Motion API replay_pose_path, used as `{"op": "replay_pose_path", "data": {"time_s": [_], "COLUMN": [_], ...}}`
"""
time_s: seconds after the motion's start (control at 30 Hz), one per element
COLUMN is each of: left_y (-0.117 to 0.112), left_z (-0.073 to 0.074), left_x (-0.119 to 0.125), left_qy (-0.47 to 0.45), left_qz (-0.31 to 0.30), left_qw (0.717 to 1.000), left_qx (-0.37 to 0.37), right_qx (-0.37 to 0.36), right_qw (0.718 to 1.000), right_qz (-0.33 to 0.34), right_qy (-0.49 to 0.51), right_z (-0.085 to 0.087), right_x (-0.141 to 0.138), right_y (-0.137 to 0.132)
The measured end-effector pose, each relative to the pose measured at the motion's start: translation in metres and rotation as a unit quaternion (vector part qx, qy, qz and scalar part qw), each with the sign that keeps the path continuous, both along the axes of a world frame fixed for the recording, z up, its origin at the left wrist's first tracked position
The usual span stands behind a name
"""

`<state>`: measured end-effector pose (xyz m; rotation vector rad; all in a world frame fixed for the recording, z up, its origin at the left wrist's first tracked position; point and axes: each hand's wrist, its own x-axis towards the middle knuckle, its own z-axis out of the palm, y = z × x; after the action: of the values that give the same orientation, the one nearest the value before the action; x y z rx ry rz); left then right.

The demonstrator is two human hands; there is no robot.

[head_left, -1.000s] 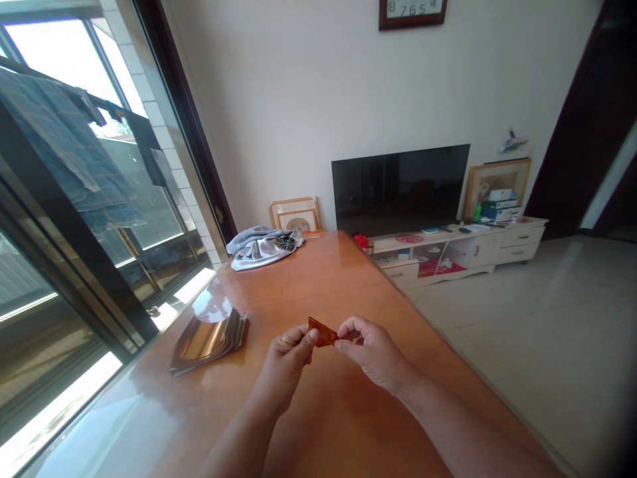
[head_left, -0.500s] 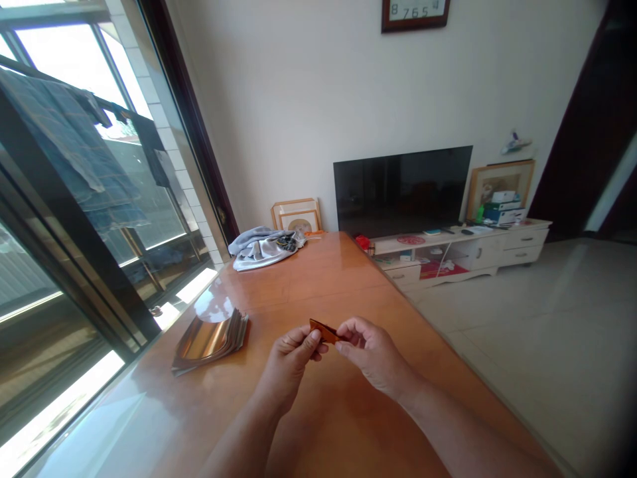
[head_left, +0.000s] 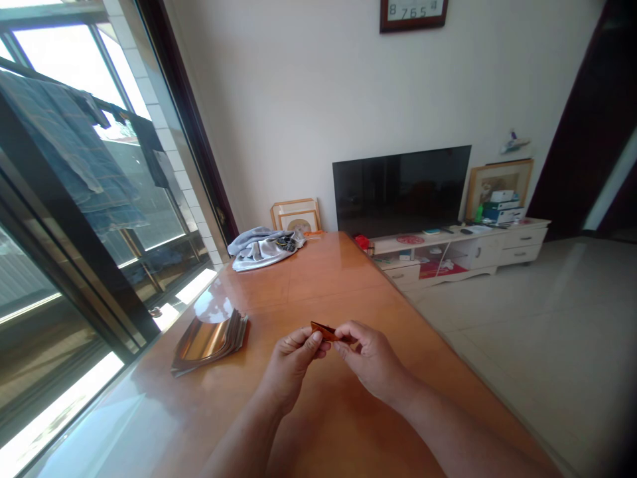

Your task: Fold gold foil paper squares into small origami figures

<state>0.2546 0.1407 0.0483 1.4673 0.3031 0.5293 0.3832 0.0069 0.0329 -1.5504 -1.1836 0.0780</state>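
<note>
Curvy, shiny copper-coloured sheets (head_left: 209,338) sit stacked on the glossy brown wooden table (head_left: 343,282), out of the way. The bare left hand (head_left: 292,358) pinches one end of a small, folded, shiny orange piece (head_left: 326,332) above the table; it's partly hidden, but the bare right hand (head_left: 368,355) likely pinches the other end, keeping it steady

A glossy brown table (head_left: 343,285) is stretched from near to far. On its left side, a stack of curved, shiny copper-coloured sheets (head_left: 206,340) is laid. Towards the far left corner, a crumpled grey cloth (head_left: 256,253) is heaped. Pale glare is reflected by the near left part of the tabletop.
</note>
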Motion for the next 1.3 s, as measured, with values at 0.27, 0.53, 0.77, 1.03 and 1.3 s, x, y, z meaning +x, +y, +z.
{"op": "replay_pose_path", "data": {"time_s": [0.27, 0.53, 0.77, 1.03, 1.3], "left_y": [-0.005, -0.009, -0.007, -0.016, -0.014], "left_z": [0.008, -0.003, -0.009, -0.012, -0.019], "left_x": [-0.001, 0.004, 0.008, 0.015, 0.019], "left_qy": [0.069, 0.096, 0.068, 0.000, -0.027], "left_qz": [0.077, 0.131, 0.151, 0.196, 0.224], "left_qw": [0.987, 0.986, 0.986, 0.980, 0.974], "left_qx": [0.121, 0.038, -0.037, -0.035, -0.028], "right_qx": [-0.035, -0.075, -0.044, 0.015, 0.009], "right_qw": [0.979, 0.956, 0.969, 0.979, 0.983], "right_qz": [-0.078, -0.093, -0.062, -0.111, -0.176], "right_qy": [-0.182, -0.269, -0.234, -0.173, -0.044], "right_z": [0.004, 0.003, -0.002, -0.010, -0.020], "right_x": [0.004, -0.003, -0.012, -0.006, -0.002], "right_y": [-0.006, -0.001, 0.005, 0.014, 0.022]}}
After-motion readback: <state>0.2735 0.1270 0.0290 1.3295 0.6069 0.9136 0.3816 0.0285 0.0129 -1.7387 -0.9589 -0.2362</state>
